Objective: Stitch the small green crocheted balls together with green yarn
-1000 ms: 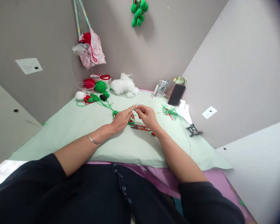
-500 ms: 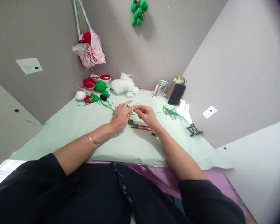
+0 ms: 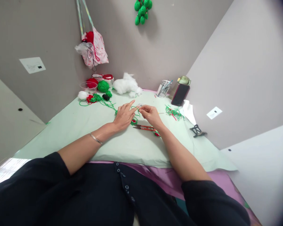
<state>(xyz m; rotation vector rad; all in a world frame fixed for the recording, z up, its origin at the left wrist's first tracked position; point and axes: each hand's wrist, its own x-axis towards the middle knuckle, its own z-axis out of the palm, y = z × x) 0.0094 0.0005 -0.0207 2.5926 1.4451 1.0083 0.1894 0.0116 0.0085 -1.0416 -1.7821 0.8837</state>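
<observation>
My left hand (image 3: 124, 116) lies low over the table, its index finger stretched toward my right hand, with a loop of green yarn (image 3: 136, 108) around or beside the fingertip. Whether its other fingers grip anything is hidden. My right hand (image 3: 151, 114) pinches the green yarn between thumb and index finger. Just below the hands is a small red and green crocheted piece (image 3: 134, 121), partly covered by my left hand. Orange-handled thread snips (image 3: 145, 127) lie below my right hand, next to another red and green piece (image 3: 157, 134).
Yarn balls (image 3: 103, 86), white stuffing (image 3: 127, 85) and a clear cup of tools (image 3: 164, 88) stand along the back. To the right are a phone (image 3: 180, 94), yarn scraps (image 3: 173, 112), a white cloth (image 3: 188, 111) and a black claw clip (image 3: 197, 131).
My right hand has drawn slightly away from my left fingertip, and the green yarn between them shows more clearly. The whole view has shifted slightly.
</observation>
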